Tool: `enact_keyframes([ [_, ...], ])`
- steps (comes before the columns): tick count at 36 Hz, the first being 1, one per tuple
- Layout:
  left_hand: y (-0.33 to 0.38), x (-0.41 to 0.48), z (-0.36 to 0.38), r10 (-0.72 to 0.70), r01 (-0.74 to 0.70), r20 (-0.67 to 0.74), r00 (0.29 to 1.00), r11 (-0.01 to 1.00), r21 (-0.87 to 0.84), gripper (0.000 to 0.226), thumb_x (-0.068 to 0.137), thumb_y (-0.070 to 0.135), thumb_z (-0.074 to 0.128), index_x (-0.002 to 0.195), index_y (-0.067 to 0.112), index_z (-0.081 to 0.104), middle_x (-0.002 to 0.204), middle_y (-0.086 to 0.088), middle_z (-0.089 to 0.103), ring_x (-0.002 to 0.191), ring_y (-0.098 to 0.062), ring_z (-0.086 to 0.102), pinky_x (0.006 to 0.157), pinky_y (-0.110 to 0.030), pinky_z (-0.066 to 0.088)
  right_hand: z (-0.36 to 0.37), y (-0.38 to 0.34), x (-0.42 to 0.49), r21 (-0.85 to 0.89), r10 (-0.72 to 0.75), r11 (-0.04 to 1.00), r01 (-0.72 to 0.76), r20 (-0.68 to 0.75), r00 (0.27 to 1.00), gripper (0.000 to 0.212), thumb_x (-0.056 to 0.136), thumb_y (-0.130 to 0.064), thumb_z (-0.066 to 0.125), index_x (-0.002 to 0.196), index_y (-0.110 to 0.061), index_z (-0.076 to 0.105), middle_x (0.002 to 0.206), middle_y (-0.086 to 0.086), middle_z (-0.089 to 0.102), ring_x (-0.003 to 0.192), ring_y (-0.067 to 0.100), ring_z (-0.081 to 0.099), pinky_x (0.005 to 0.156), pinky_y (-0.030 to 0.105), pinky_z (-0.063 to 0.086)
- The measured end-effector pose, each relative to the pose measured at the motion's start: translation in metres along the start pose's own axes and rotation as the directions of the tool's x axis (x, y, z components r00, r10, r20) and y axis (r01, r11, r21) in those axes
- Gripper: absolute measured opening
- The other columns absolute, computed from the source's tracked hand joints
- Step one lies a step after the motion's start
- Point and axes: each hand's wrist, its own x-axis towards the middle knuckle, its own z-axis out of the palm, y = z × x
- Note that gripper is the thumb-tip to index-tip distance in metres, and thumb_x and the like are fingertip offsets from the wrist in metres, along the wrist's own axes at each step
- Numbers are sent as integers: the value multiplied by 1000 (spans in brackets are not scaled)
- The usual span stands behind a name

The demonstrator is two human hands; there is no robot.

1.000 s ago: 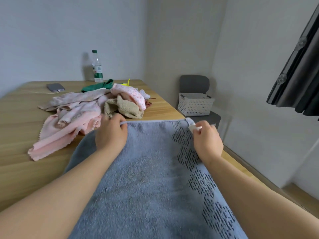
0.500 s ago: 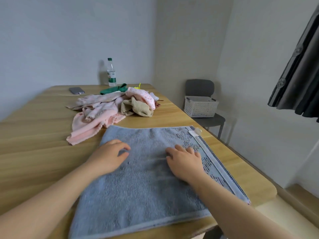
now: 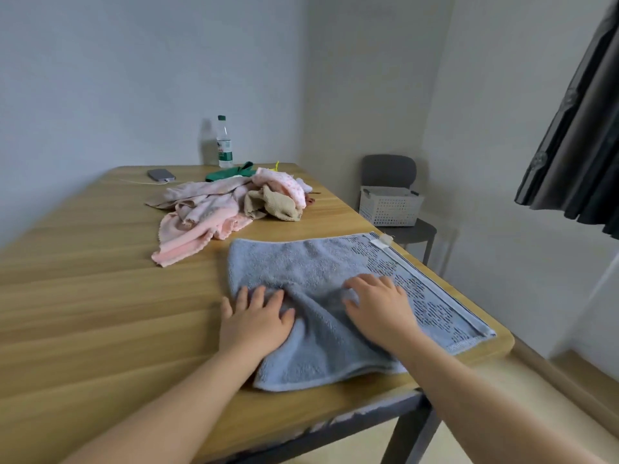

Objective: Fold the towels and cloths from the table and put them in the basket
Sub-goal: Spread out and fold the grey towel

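Grey towel (image 3: 301,262) lies rumpled under left hand (image 3: 254,324) and right hand (image 3: 382,313).

A home room (laundry pile (image 3: 231,209), chair (image 3: 395,182), curtain (image 3: 576,128)).

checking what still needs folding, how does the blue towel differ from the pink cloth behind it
The blue towel lies spread out at the front, with the left hand and right hand on it; the pink cloth lies crumpled further back, untouched. The blue towel has a dark dashed band; the pink cloth is plain with a scalloped edge. Both lie on the wooden table.
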Motion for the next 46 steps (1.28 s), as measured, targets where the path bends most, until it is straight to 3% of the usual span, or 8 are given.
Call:
enact_keyframes([
  [7,11,0,3,-22,15,-117,993,998,-66,41,99,43,22,137,35,34,150,10,27,140,-20,20,110,-51,15,0,-32,-27,267,-143,948,171,-123,982,32,90,-39,45,107,-16,62,112,3,56,106,26,51,89,36,41],
  [14,-27,-3,-10,30,-111,-223,974,926,-362,32,98,23,37,79,44,52,87,10,62,110,-20,51,99,-36,32,-6,-10,-39,-48,-182,981,188,107,978,28,95,-38,41,111,-23,58,122,-4,55,117,21,44,94,33,31],
  [19,-48,6,-10,239,-291,-168,956,840,-458,50,89,5,48,71,52,57,102,13,65,106,-14,56,96,-26,39,-13,-25,-38,-152,-108,982,112,33,994,51,93,-50,26,104,-19,64,113,3,58,115,26,43,95,36,29],
  [27,-63,1,-14,456,-456,-109,883,779,-431,55,41,47,38,87,77,42,107,14,60,102,-2,49,90,-9,33,-10,-59,-47,29,-173,985,171,212,962,39,80,-43,60,108,-17,56,113,4,53,112,24,47,76,30,36],
  [32,-63,5,-15,286,-308,-169,943,943,-129,26,80,37,51,103,49,56,114,22,56,115,-11,41,102,-38,34,-20,-64,-48,-36,-192,978,207,248,950,14,81,-17,54,72,-15,44,87,8,50,79,26,44,49,23,23],
  [36,-57,10,-10,180,-223,-311,933,969,-109,23,88,21,56,108,30,64,118,9,56,115,-21,43,97,-34,36,-24,-60,-41,34,-114,993,109,275,955,10,84,-10,49,75,-12,43,75,7,45,75,28,46,51,25,30],
  [40,-41,2,-9,34,-160,-497,867,964,-212,22,90,18,55,110,24,63,100,-8,51,100,-33,52,77,-37,41,-29,-48,-31,248,-31,968,-44,291,956,7,89,-4,39,92,-7,45,78,7,47,64,21,42,53,29,32],
  [46,-27,3,-15,-143,-87,-287,947,746,-660,18,93,19,40,86,32,51,81,-5,63,67,-26,65,66,-34,51,-22,-53,-34,378,6,916,-135,325,946,15,94,-5,30,106,-8,39,77,6,43,60,18,39,50,29,29],
])
